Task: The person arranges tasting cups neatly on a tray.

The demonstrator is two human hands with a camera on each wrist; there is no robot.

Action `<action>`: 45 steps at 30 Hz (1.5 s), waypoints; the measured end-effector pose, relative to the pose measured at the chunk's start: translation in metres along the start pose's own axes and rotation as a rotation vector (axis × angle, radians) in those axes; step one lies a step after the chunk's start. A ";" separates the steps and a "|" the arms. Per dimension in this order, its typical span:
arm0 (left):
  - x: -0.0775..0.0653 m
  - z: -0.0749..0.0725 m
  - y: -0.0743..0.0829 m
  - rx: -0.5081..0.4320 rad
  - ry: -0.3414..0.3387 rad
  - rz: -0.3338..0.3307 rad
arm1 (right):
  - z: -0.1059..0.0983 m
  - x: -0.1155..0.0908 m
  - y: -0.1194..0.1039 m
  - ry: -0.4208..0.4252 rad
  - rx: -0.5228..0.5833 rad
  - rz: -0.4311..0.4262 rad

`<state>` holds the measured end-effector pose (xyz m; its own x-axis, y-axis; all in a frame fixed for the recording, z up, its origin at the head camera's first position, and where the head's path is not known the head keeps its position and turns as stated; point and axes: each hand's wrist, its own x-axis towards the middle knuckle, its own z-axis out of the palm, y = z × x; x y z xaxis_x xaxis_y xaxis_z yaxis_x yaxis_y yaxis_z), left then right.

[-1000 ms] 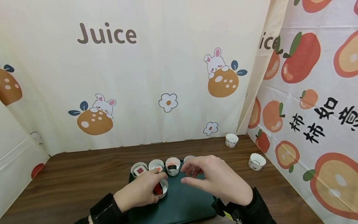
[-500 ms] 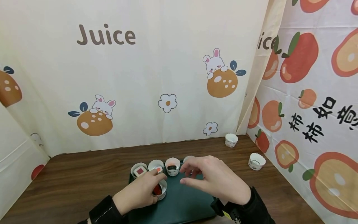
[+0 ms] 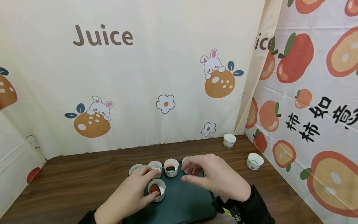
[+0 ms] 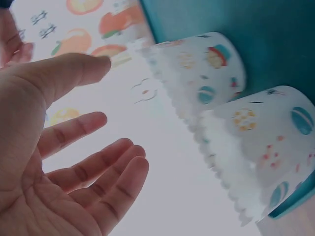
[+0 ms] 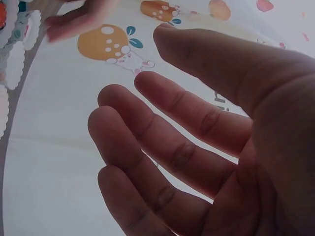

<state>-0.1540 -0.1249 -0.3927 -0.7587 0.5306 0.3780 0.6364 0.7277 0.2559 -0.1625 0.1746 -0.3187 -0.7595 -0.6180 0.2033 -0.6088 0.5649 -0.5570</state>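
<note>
A patterned paper baking cup (image 3: 162, 196) with a red-topped, black-banded sushi-like piece (image 3: 155, 189) inside stands on the dark green tray (image 3: 184, 199). Beside it hovers my left hand (image 3: 130, 191), its thumb and fingers spread apart. In the left wrist view this hand (image 4: 74, 147) has nothing between its fingers, and two cups lie apart from it. Loosely bent, my right hand (image 3: 215, 177) hangs over the tray's right part, holding nothing. It partly hides the rightmost cup (image 3: 185, 160) of the back row.
Along the tray's back edge stand more filled cups, including a third one (image 3: 171, 168) with an orange and black piece. Two cups stand on the wooden table at right: a far one (image 3: 229, 140) and a nearer one (image 3: 254, 161). A printed curtain (image 3: 156, 68) closes off the back.
My left hand has released the front cup and drawn back left, its fingers spreading; the cup now shows more fully. My right hand stays nearly still.
</note>
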 end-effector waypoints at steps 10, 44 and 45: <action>-0.022 -0.028 0.004 -0.026 0.076 -0.220 | 0.000 0.004 0.011 0.024 -0.008 0.036; -0.043 -0.048 -0.019 0.053 0.198 -0.168 | -0.032 0.045 0.181 0.282 -0.273 0.621; -0.043 -0.048 -0.019 0.052 0.197 -0.167 | -0.032 0.046 0.185 0.280 -0.281 0.642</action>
<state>-0.1267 -0.1826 -0.3713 -0.8074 0.3104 0.5018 0.4930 0.8222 0.2846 -0.3171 0.2682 -0.3870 -0.9919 0.0206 0.1256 -0.0338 0.9087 -0.4160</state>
